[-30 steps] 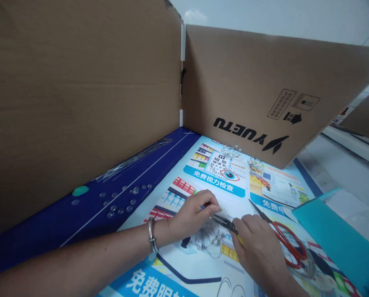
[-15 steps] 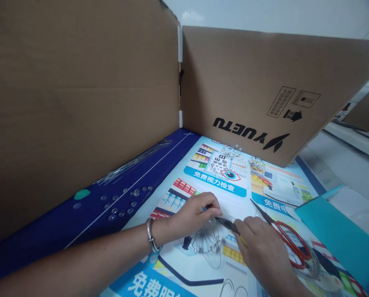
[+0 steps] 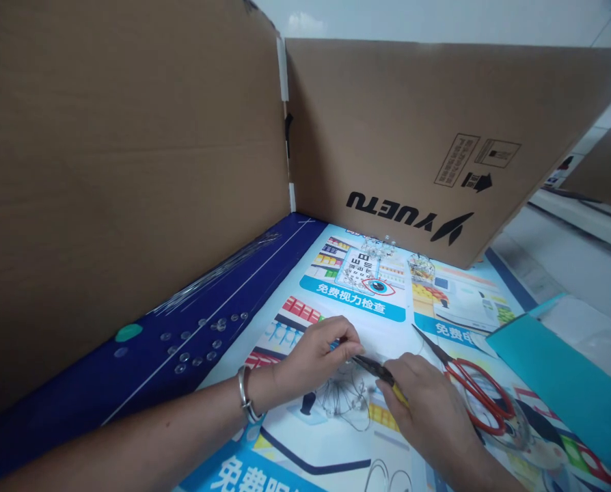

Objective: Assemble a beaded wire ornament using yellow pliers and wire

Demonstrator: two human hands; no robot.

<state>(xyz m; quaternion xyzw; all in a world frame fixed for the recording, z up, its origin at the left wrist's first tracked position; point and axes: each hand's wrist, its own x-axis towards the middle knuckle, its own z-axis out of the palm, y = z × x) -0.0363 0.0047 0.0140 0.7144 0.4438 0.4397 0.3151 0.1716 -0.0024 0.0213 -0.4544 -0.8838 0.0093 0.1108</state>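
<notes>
Left of the pliers (image 3: pixel 374 370), the left hand (image 3: pixel 316 357) has its grip pinched, it seems on a bit of the beaded wire (image 3: pixel 342 402), right by the pliers' tip. The wire's loops spread just on the near side of the pliers' nose, closer to the left fingertips than to the right hand. The pliers slant, nose pointing left and away at that pinch, and the right hand (image 3: pixel 429 396) wraps around their yellow handle.

Fanned the thin, silvery, clear-beaded wire bundle (image 3: pixel 344 398) wider beneath the bare left hand (image 3: pixel 320 357) than a second ago.
</notes>
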